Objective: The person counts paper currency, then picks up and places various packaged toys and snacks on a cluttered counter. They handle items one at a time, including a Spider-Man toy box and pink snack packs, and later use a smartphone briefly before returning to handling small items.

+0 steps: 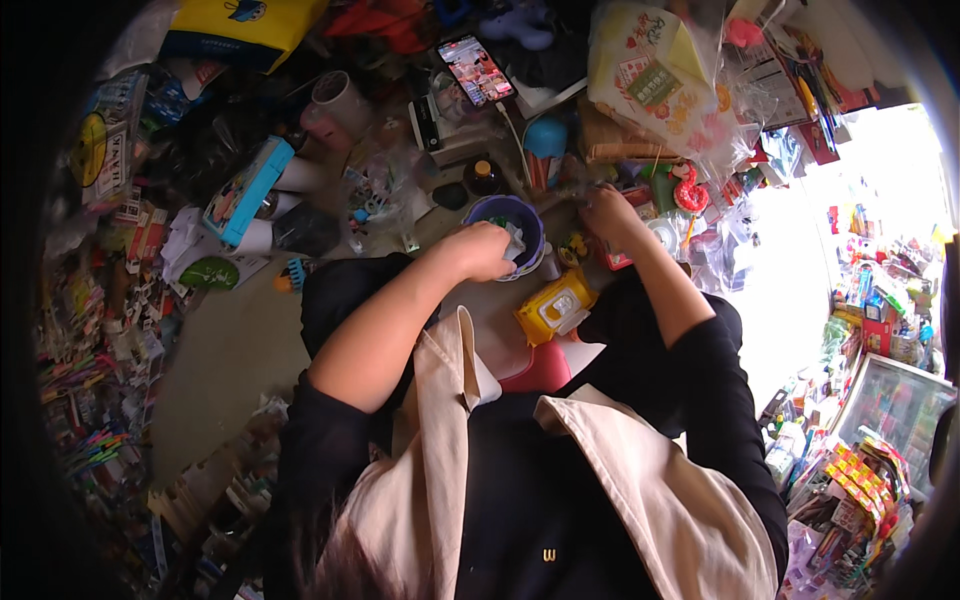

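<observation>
My left hand (480,253) lies over the near left rim of a small purple bucket (532,227), its fingers partly hidden inside. Crumpled pale material (515,238) shows in the bucket close to those fingers. My right hand (606,215) reaches past the bucket's right side, beside a red box (616,259) and some blurred clear plastic (559,196). Its fingertips are dim, so I cannot make out whether they pinch anything. Nearer my lap is a yellow pack of wipes (556,306) with a white lid.
Behind the bucket stands a dark bottle with an orange cap (481,177). Farther back lies a lit phone (477,71) with a white cable (514,127). A blue box (249,193) leans at left; a plastic-wrapped bag (652,79) sits upper right. Clutter surrounds the floor.
</observation>
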